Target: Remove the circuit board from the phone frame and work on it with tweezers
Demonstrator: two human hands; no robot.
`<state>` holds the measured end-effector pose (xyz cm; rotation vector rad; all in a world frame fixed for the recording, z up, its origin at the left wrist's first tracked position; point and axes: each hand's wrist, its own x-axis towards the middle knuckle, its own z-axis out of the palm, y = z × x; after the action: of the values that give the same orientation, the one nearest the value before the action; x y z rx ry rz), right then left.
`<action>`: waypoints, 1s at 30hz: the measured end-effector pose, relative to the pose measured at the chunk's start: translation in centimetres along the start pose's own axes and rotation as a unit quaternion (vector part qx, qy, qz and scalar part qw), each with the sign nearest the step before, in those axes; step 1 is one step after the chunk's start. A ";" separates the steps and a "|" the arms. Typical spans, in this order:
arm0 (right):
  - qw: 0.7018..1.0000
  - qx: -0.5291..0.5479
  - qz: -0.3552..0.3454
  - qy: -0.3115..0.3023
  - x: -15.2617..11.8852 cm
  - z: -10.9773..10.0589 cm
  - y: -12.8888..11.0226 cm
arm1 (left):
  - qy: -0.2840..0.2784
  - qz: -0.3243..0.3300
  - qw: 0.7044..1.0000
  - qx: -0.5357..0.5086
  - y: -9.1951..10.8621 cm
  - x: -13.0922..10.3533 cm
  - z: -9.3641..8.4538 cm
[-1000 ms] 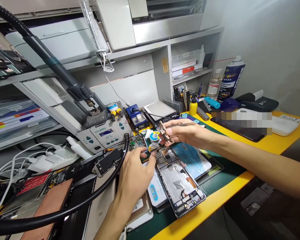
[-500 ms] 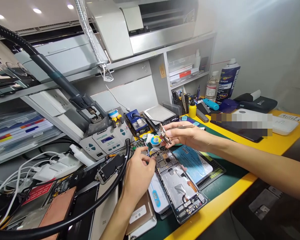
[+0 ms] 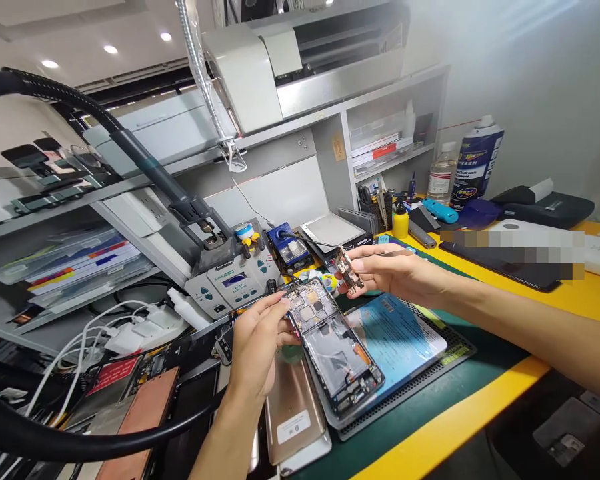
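In the head view, the left hand [image 3: 254,340] is gripping an opened phone [image 3: 330,350], its fingers [image 3: 266,303] closing narrowly on the upper left edge while the rest of the body is slanting away from them toward the lower right. The phone is showing its bare inside, with grey shields nearest those fingers and small parts crowding the far end. The right hand [image 3: 393,272] is pinching a small circuit board [image 3: 350,272] between the thumb and the other fingers [image 3: 364,265], and the board is sticking out past the fingertips on the side facing the left hand. It is hanging above and to the right of the phone's top end, apart from it. A thin dark tool [image 3: 397,253] is lying along the same hand, behind the fingers; how it is being held cannot be told. Below the right fingers, a blue-and-white box [image 3: 405,340] is lying on a perforated plate [image 3: 463,353]; the phone is overlapping the box, though whether the two are touching is unclear. Below the left fingers, a gold phone [image 3: 300,400] is lying face down, just beside the plate. A green mat [image 3: 430,403] is spreading below both sets of fingers on the yellow counter [image 3: 460,427], and a yellow bottle [image 3: 401,223] is standing beyond the right fingers.
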<state>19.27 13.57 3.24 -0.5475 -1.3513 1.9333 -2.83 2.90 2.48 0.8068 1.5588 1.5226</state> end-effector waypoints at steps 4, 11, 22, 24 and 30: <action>1.000 0.001 -0.007 0.000 -0.1 0.0 -0.3 | 0.001 0.005 0.998 -0.059 0.1 -0.2 -0.5; 1.000 -0.009 -0.014 -0.005 -0.1 0.1 -0.5 | 0.010 -0.036 0.992 -0.118 -0.4 0.5 -1.3; 1.000 -0.011 -0.017 0.006 -0.1 -0.2 0.1 | -0.070 -0.122 0.963 -0.229 -1.7 2.1 -3.7; 1.000 -0.010 -0.017 0.006 -0.1 -0.2 0.2 | -0.107 -0.113 0.953 -0.261 -2.2 1.8 -4.0; 1.000 -0.001 -0.015 0.003 0.0 -0.2 0.4 | -0.202 -0.110 0.918 -0.322 -2.6 0.8 -3.8</action>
<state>19.29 13.61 2.82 -0.5315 -1.3514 1.9047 -6.32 1.60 -0.34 0.4950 0.7382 1.4539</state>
